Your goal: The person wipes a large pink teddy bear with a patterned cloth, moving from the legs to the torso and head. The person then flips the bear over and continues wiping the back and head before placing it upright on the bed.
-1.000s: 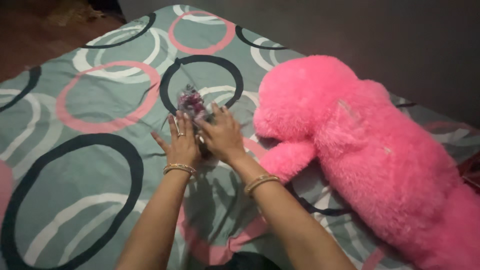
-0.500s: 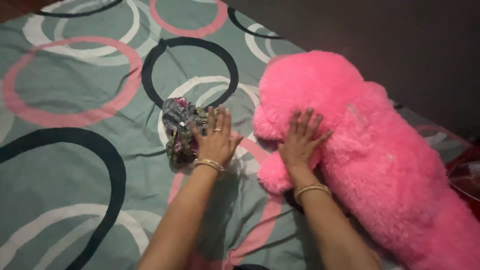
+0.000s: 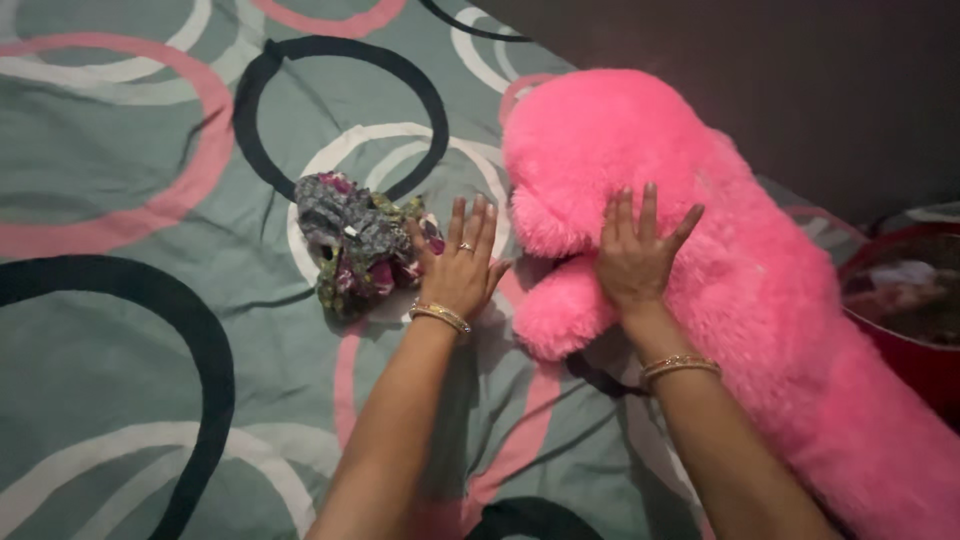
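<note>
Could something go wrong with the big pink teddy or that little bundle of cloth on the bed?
Maybe. The right hand presses flat on the pink plush toy, which lies along the bed's edge by the wall, so a hard push might slide it off toward the red tub. The left hand only rests against the crumpled patterned cloth, not gripping it, so the cloth could unroll or get pushed away across the bedsheet.

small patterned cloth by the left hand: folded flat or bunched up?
Bunched up. The small grey, green and pink patterned cloth sits in a crumpled heap on the ring-patterned bedsheet, with no flat layers or neat edges; the left hand rests at its side.
</note>
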